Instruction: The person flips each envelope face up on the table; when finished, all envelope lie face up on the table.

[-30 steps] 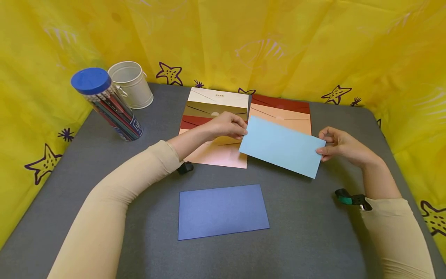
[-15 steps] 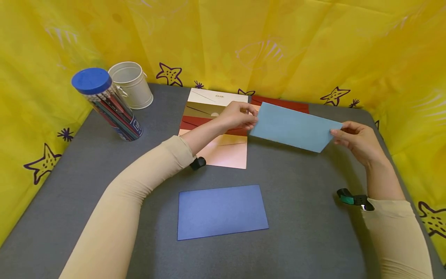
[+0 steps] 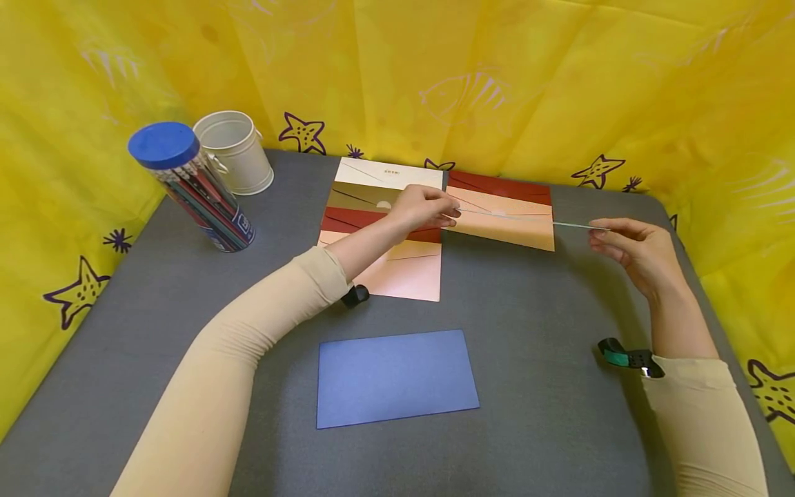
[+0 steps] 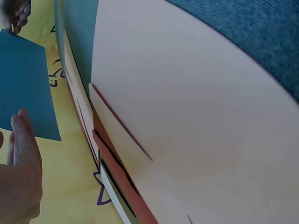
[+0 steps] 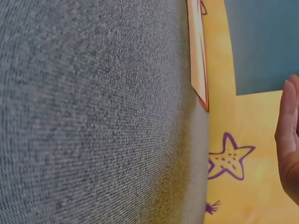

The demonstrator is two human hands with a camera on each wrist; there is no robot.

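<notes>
A light blue envelope (image 4: 25,84) is held up between both hands, seen nearly edge-on in the head view as a thin line. My left hand (image 3: 417,208) pinches its left end above the left column of envelopes (image 3: 400,279). At its right end, my right hand (image 3: 642,252) pinches it between thumb and fingers. Below and behind it lie a dark red envelope (image 3: 497,185) and a peach envelope (image 3: 509,235), overlapping in a right-hand column. Closer to the person, a darker blue envelope (image 3: 397,379) lies flat on the table.
A clear tube of pencils with a blue lid (image 3: 192,186) stands at the back left, beside a white metal bucket (image 3: 239,159). Yellow patterned cloth (image 3: 397,76) hangs behind the grey table (image 3: 528,414) and along its sides.
Both hands have moved away from the person and to the right with the light blue envelope. It has tilted from showing its face to edge-on, uncovering the peach envelope.
</notes>
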